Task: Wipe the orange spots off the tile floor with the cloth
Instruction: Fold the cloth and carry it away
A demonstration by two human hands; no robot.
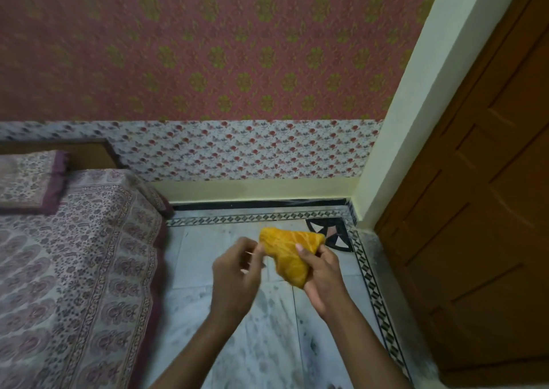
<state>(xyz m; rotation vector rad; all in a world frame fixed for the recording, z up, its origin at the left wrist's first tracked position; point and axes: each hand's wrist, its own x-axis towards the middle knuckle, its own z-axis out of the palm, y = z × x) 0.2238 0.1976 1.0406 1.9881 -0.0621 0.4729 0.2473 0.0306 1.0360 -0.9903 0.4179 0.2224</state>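
Both hands are up in the air over the tile floor [237, 329], holding a bunched orange-yellow cloth [289, 253] between them. Right hand [322, 273] has its fingers wrapped around the cloth, thumb on top. Left hand [237, 273] fingers are curled and pinching the cloth's left edge. Bed [74, 270] with a patterned sheet sits on the left, wooden door [475, 210] on the right.

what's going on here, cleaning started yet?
Not yet, by the look of it. A person stands beside a bed, holding a bunched orange-yellow cloth in the air above the tile floor. The right hand grips the cloth; the left hand pinches its edge. The cloth is not touching the floor. A wooden door stands to the right.
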